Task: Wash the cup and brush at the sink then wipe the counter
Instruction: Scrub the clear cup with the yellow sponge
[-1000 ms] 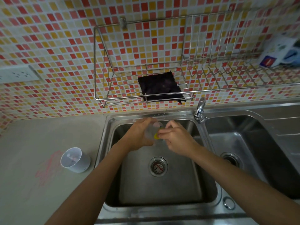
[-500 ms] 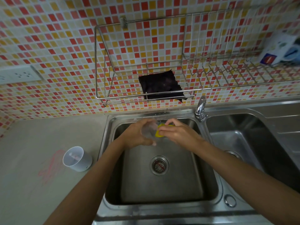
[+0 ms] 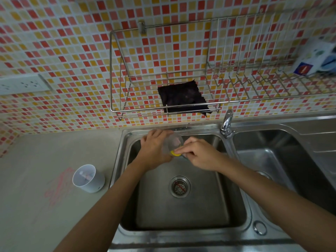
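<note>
Left hand grips clear cup, right hand pinches yellow scrubber against it; brush wash, counter wipe pending

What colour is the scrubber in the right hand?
Yellow. The head view shows the scrubber in the right hand against the clear cup.

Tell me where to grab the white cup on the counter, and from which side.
Grip the white cup round its side wall, below the rim, coming from the sink side. It stands upright, mouth up, with no handle showing.
</note>
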